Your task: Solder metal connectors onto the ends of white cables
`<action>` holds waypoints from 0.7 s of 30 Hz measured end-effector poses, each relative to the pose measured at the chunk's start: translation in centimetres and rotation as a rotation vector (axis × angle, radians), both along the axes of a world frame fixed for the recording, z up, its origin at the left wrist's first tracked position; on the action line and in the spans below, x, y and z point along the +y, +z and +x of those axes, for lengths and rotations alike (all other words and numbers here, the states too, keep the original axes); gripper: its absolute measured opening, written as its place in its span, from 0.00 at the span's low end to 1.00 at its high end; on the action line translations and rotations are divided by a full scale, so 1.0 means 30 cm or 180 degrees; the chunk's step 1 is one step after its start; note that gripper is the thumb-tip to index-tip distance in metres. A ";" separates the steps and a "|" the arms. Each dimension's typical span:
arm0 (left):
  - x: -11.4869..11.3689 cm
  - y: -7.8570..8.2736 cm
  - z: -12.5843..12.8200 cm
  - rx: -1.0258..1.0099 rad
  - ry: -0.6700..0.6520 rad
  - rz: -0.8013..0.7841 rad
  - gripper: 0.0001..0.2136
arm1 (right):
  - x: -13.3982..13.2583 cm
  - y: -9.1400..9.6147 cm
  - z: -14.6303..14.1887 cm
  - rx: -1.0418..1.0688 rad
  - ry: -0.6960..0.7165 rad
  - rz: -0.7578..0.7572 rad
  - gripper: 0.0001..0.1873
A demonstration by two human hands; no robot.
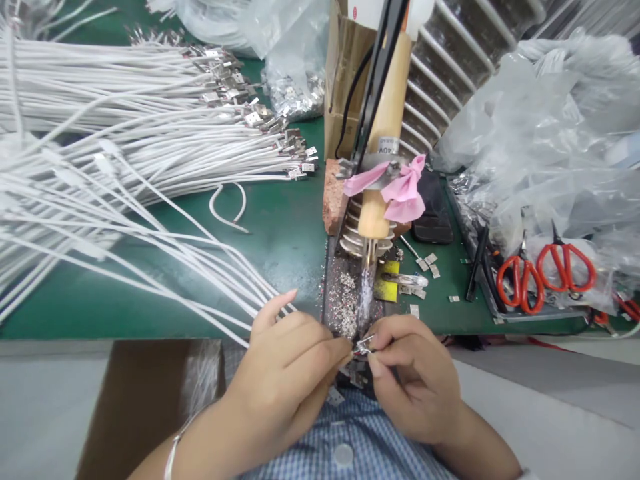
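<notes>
My left hand (287, 363) is closed around a bunch of white cables (165, 267) that fan out to the left over the green table. Its thumb and forefinger pinch toward a small metal connector shell (364, 345). My right hand (413, 373) pinches the same shell from the right. Both hands meet at the table's near edge, just below the tip of a soldering iron (383, 167) with a wooden handle and a pink ribbon. The iron points down at a tray strewn with solder scraps (347, 297).
Finished white cables with metal ends (215, 107) lie piled at the back left. Red-handled scissors (545, 273) lie in a tray at the right, beside plastic bags (550, 140). A cardboard box (345, 73) stands behind the iron. A black phone (433, 213) lies nearby.
</notes>
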State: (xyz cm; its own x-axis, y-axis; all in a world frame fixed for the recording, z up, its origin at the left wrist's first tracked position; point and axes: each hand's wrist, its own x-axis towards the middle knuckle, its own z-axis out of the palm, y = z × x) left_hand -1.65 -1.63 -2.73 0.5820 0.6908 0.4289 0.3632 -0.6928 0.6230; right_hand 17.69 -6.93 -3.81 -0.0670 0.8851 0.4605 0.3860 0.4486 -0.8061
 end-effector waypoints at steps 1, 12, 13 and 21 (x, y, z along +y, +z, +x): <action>0.000 -0.001 0.000 -0.0019 0.0006 0.0004 0.12 | -0.001 -0.001 0.000 0.0074 -0.0007 -0.0063 0.15; -0.006 -0.009 0.008 -0.0175 0.0105 0.0100 0.12 | -0.008 0.001 -0.010 0.0235 -0.0091 -0.0242 0.14; -0.006 -0.008 0.009 -0.0151 0.0117 0.0126 0.12 | -0.007 0.003 -0.010 0.0158 -0.0097 -0.0185 0.14; -0.001 -0.003 0.010 0.0005 0.0140 0.0189 0.12 | 0.000 0.020 -0.015 -0.0191 -0.0122 0.0057 0.14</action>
State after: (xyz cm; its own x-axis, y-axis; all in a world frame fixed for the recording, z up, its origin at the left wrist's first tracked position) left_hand -1.35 -1.66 -2.82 0.5524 0.6891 0.4690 0.3952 -0.7119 0.5806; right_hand 17.24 -6.92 -3.22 -0.0613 0.8792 0.4725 0.4505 0.4468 -0.7730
